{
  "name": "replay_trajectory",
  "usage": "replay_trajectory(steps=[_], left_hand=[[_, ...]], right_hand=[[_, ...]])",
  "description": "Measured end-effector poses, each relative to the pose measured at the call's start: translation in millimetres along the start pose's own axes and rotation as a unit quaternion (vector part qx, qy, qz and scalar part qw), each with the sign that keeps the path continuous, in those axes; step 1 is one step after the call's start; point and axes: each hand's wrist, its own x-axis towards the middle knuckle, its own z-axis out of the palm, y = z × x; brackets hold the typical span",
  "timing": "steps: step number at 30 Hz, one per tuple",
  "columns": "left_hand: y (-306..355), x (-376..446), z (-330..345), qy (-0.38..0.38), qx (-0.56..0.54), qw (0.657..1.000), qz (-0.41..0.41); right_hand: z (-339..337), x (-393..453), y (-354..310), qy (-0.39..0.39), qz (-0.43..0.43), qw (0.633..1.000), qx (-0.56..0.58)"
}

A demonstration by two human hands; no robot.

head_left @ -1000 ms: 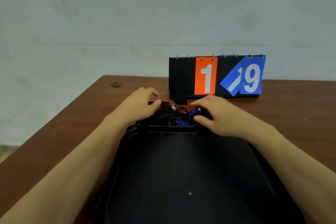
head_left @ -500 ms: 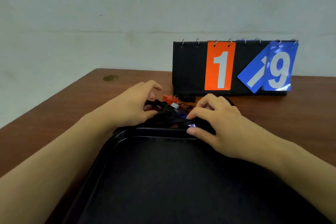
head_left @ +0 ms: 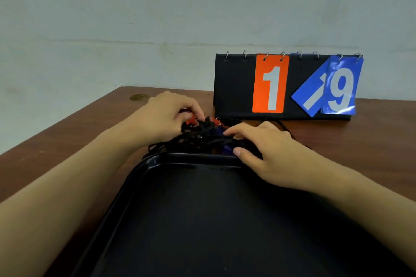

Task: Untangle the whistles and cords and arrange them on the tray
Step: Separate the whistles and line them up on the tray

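Whistles and black cords [head_left: 202,139] lay in one tangled heap on the wooden table [head_left: 67,139], just beyond the far rim of the black tray [head_left: 157,186]. Left hand [head_left: 166,117] had its curled fingers in the heap's left side; right hand [head_left: 265,150] pinched cords at its right. Behind stood a flip scoreboard [head_left: 236,87] showing 1 and 9.
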Motion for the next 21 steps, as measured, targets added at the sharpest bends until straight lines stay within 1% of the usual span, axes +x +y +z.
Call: replay_trajectory(steps=[3, 5, 7, 10, 14, 16, 18, 21], left_hand=[[3, 0, 2, -0.005, 0.012, 1.0, 0.022], [1, 0, 2, 0.015, -0.003, 0.999, 0.036], [-2, 0, 1, 0.027, -0.012, 0.999, 0.029], [-4, 0, 1, 0.023, -0.01, 1.0, 0.018], [-4, 1, 2, 0.037, -0.046, 0.998, 0.017], [-4, 2, 1, 0.042, -0.062, 0.997, 0.009], [-4, 2, -1, 0.038, -0.059, 0.998, 0.001], [0, 0, -2, 0.012, -0.075, 0.997, 0.011]], right_hand=[[0, 1, -3, -0.039, -0.015, 0.999, -0.034], [-2, 1, -5, -0.037, -0.011, 0.999, -0.037], [-2, 0, -5, -0.027, -0.006, 0.999, -0.041], [-1, -1, -2, -0.002, -0.003, 0.999, -0.054], [-1, 1, 2, -0.01, -0.012, 0.998, -0.055], [-1, 3, 5, 0.021, -0.027, 0.999, -0.032], [-1, 5, 9, 0.081, -0.037, 0.996, -0.012], [-1, 7, 11, 0.138, -0.042, 0.99, 0.009]])
